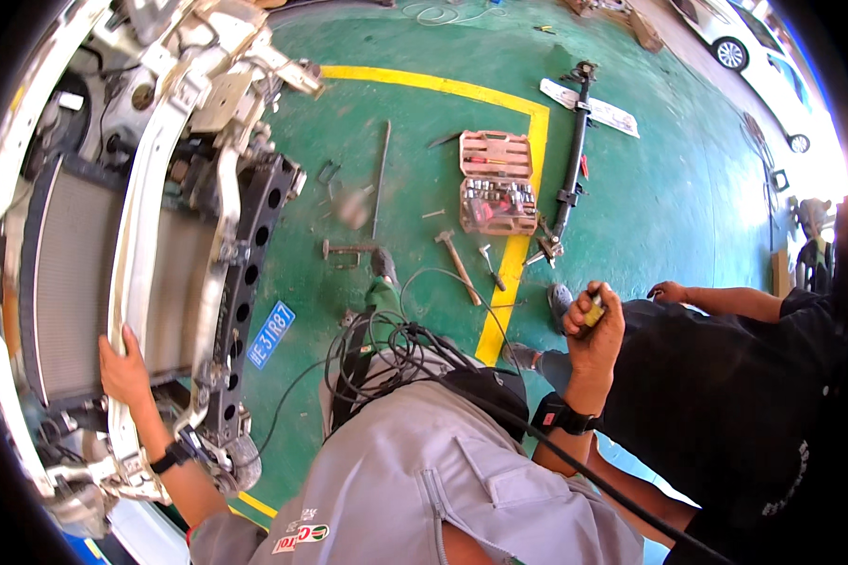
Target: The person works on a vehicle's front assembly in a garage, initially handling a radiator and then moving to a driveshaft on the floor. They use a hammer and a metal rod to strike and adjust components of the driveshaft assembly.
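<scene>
My left hand (122,373) rests on the long white metal beam (145,226) across the front of a stripped car, its fingers apart. Behind that beam shows the grey radiator (73,273). Raised at the right, my right hand (597,341) is closed round a small yellow object (594,312); the fingers cover most of it, so its kind is unclear. A bundle of black cable (377,363) lies against the front of my body, and one strand runs across toward the lower right.
A co-worker in a black shirt (716,405) stands close on my right. On the green floor are an open socket set case (497,222), a hammer (458,267), a thin rod (382,179), a long black bar (575,151) and a blue licence plate (271,334).
</scene>
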The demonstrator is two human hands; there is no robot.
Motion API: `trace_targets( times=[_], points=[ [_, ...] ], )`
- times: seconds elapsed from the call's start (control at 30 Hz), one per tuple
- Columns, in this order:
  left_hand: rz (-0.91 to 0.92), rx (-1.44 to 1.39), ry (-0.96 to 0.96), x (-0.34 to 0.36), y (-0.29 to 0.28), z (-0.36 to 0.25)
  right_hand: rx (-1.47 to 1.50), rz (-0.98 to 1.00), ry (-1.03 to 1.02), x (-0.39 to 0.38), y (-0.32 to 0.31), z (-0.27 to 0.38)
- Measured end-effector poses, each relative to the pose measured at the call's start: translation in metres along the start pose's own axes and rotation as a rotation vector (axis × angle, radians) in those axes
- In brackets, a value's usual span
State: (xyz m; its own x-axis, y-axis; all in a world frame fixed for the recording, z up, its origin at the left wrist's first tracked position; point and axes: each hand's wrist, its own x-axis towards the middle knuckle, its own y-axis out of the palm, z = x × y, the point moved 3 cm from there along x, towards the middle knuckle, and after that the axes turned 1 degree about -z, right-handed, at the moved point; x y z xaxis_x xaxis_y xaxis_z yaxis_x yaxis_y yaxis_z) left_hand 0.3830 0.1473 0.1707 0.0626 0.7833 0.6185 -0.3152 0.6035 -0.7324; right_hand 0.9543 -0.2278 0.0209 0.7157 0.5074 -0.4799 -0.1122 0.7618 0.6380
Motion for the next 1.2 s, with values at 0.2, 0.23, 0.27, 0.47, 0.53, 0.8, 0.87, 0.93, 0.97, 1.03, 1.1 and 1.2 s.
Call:
trace_targets(
  times=[0.2, 0.23, 0.27, 0.47, 0.53, 0.8, 0.87, 0.93, 0.97, 1.03, 1.1, 1.2],
  points=[
    [-0.238, -0.215, 0.166, 0.006, -0.033, -0.055, -0.141, -0.035, -0.052, 0.058, 0.040, -0.006],
    [-0.235, -0.432, 0.178, 0.006, -0.039, -0.087, -0.160, -0.034, -0.059, 0.068, 0.051, -0.006],
    [-0.225, -0.652, 0.190, 0.006, -0.042, -0.121, -0.179, -0.034, -0.068, 0.079, 0.063, -0.006],
    [0.465, -1.357, 0.669, 0.038, -0.043, -0.396, -0.433, 0.131, -0.196, 0.147, 0.164, -0.018],
    [0.545, -1.370, 0.866, 0.054, -0.061, -0.459, -0.501, 0.180, -0.156, 0.162, 0.192, -0.023],
    [0.919, -1.673, 1.226, 0.069, -0.087, -0.613, -0.448, 0.252, -0.121, 0.220, 0.260, -0.029],
    [1.035, -1.741, 1.205, 0.065, -0.078, -0.635, -0.455, 0.246, -0.172, 0.241, 0.266, -0.031],
    [1.208, -1.708, 1.187, 0.069, -0.069, -0.658, -0.570, 0.202, -0.254, 0.263, 0.275, -0.028],
    [1.168, -1.726, 1.195, 0.074, -0.068, -0.669, -0.628, 0.181, -0.293, 0.274, 0.281, -0.026],
    [1.097, -1.755, 1.199, 0.083, -0.063, -0.694, -0.716, 0.139, -0.299, 0.293, 0.299, -0.016],
    [1.084, -1.738, 1.190, 0.096, -0.058, -0.724, -0.814, 0.085, -0.332, 0.318, 0.315, -0.009],
    [1.121, -1.760, 1.162, 0.119, -0.041, -0.774, -0.846, 0.055, -0.375, 0.364, 0.336, -0.003]
  ],
)
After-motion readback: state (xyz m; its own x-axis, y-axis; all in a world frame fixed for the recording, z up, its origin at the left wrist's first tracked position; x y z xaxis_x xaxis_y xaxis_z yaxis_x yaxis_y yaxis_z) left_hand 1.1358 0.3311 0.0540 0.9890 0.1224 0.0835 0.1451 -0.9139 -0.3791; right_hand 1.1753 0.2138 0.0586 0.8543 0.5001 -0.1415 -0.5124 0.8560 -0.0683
